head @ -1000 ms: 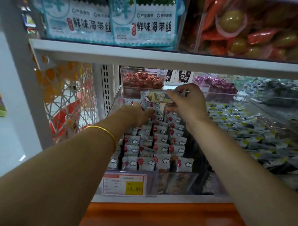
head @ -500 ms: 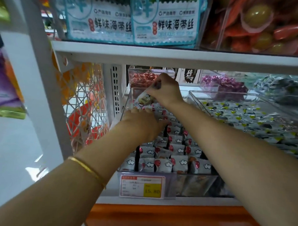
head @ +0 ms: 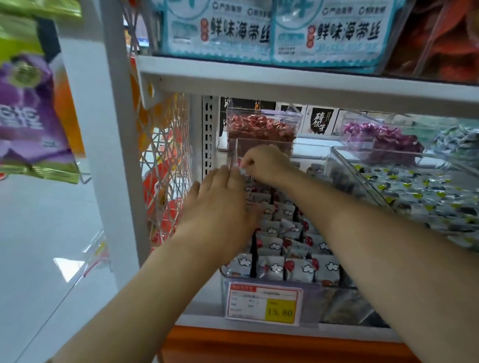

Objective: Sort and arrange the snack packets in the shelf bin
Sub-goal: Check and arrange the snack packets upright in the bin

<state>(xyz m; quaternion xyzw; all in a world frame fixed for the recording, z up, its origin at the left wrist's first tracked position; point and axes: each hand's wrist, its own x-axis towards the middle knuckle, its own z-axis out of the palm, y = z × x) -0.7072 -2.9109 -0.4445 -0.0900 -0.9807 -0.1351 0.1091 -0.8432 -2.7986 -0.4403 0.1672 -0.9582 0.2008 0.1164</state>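
white shelf (head: 292, 85) in a shop aisle, middle tier inspected. packets (head: 297, 269), grey-white with cloud and red marks, stand upright in rows inside a clear bin (head: 337, 303) at the shelf's left end. the rows run from front wall to rear. left hand (head: 220, 208) lies flat over the left rows, fingers straight and together, palm down, holding nothing. right hand (head: 264, 161) is at the rear left corner of the bin, fingers curled, pinching one packet (head: 241, 166) by its edge; blur hides its print. the fingertips of the two hands almost meet. a price tag (head: 263, 303) with a yellow panel is fixed to the bin's front. just to the right sits a second bin (head: 424, 195) of yellow-marked packets. behind stand tubs of red sweets (head: 262, 127) and purple sweets (head: 383, 135). seaweed packs (head: 267, 26) fill the tier above. a mesh panel (head: 165, 156) closes the left side. a purple bag (head: 22, 111) hangs beyond it.
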